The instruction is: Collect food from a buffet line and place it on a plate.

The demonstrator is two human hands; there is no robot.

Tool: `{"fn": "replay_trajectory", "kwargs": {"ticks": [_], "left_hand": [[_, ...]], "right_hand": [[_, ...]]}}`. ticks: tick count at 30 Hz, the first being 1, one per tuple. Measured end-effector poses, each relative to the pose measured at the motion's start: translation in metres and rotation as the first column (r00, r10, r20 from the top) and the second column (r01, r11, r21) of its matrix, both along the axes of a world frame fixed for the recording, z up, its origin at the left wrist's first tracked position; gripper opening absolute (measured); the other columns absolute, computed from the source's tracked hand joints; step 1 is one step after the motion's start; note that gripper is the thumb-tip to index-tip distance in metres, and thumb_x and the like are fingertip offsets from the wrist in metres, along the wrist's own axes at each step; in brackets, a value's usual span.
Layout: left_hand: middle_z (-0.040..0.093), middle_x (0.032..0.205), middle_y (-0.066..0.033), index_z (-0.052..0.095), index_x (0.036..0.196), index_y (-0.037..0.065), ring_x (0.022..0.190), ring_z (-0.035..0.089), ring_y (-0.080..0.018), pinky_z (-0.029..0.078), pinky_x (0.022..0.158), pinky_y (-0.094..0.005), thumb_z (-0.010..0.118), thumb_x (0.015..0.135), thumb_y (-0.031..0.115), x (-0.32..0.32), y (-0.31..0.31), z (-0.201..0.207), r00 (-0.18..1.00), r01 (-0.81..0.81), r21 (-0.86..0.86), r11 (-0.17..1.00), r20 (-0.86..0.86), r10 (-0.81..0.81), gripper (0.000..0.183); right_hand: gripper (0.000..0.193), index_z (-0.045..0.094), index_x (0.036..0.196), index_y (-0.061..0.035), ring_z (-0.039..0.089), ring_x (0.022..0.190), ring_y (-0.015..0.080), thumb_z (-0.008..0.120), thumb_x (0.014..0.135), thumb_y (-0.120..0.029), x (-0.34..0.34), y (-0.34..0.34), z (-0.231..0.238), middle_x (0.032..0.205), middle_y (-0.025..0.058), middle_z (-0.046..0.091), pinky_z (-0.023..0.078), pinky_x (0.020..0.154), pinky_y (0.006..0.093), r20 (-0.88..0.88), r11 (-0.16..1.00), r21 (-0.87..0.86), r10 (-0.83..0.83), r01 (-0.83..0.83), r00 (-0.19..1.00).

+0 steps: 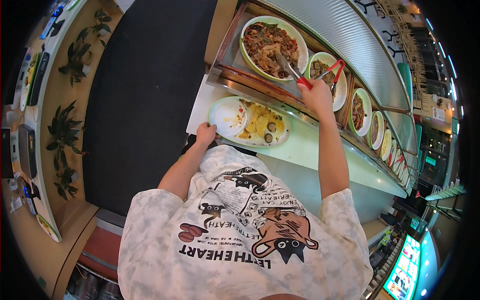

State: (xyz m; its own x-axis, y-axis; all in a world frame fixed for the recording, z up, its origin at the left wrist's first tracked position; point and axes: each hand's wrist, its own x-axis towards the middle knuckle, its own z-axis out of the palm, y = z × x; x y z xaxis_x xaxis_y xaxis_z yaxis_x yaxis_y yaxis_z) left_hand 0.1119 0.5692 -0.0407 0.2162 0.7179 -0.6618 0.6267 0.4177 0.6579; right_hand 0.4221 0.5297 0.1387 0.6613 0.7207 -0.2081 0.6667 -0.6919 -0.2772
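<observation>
Where a wooden-framed food case (262,86) stretches off to the right, a white table (310,152) runs along its near side. At the case's left end sits a round bowl (302,50) of mixed browned food (270,40); nearer, an oval plate (227,112) rests on the table. Red-handled tongs (290,69) dip into the bowl, clamped in the right hand (317,95). The left hand (205,134) curls at the plate's left rim, its grip unclear. Two dark round slices (271,127) lie toward the plate's right end.

Metal tongs (289,66), red grips — slanting over large bowl (301,51), tips at brown mixed food (265,42). Oval white plate (283,131), green rim — flat on pale counter (310,152), yellow food (258,122) across right part, round left part mostly bare.
</observation>
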Motion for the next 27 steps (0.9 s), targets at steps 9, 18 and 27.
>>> {"fn": "replay_trajectory", "kwargs": {"ticks": [9,18,27], "left_hand": [[0.058,0.069,-0.0152,0.052,0.079,-0.008,0.052,0.059,-0.0196,0.049,0.051,-0.0287,0.049,0.072,0.009,-0.019,-0.007,-0.046,0.963,-0.237,-0.11,0.965,0.105,0.249,0.019],[0.06,0.067,-0.0166,0.053,0.08,-0.011,0.054,0.061,-0.0202,0.049,0.05,-0.0281,0.048,0.073,0.007,-0.059,-0.017,-0.131,0.933,-0.279,-0.159,0.947,0.19,0.307,0.02],[0.06,0.065,-0.0157,0.053,0.078,-0.009,0.054,0.06,-0.0196,0.05,0.05,-0.0278,0.049,0.073,0.007,-0.037,-0.029,-0.137,0.93,-0.261,-0.191,0.946,0.213,0.3,0.017]], "right_hand": [[0.026,0.063,0.09,0.0,0.043,0.049,0.0053,0.062,0.075,-0.021,0.001,-0.029,-0.014,0.057,0.0029,0.054,0.036,0.047,0.0216,-0.334,0.921,0.367,0.001,0.129,0.942],[0.021,0.064,0.087,0.0003,0.039,0.048,0.0034,0.062,0.076,-0.017,-0.037,-0.107,-0.096,0.059,-0.0014,0.053,0.031,0.044,0.02,-0.6,0.976,0.183,0.016,0.118,0.799],[0.025,0.062,0.07,0.0022,0.05,0.049,0.0129,0.062,0.072,-0.023,-0.015,-0.151,-0.214,0.054,0.0075,0.055,0.04,0.048,0.0282,-0.305,0.99,-0.138,-0.082,0.041,0.949]]}}
